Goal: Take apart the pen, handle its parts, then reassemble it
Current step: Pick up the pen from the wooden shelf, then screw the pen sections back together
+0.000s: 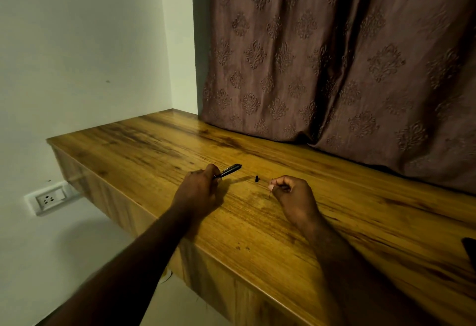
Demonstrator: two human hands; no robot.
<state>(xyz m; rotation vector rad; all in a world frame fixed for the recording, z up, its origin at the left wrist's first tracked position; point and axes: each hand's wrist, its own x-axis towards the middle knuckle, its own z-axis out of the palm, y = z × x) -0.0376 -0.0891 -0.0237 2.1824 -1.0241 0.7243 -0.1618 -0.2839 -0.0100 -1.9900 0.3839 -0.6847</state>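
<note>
My left hand [201, 186] grips the black pen barrel [230, 170], which sticks out up and to the right over the wooden table [283, 235]. My right hand [291, 191] pinches a thin refill [270, 188] between thumb and forefinger, held nearly upright just above the wood. A small black pen piece [256, 178] lies on the table between the two hands, touching neither.
A patterned brown curtain [334, 55] hangs along the table's back edge. A white wall with a socket [49, 199] is on the left, beyond the table's left edge. A dark object [470, 248] pokes in at the right border.
</note>
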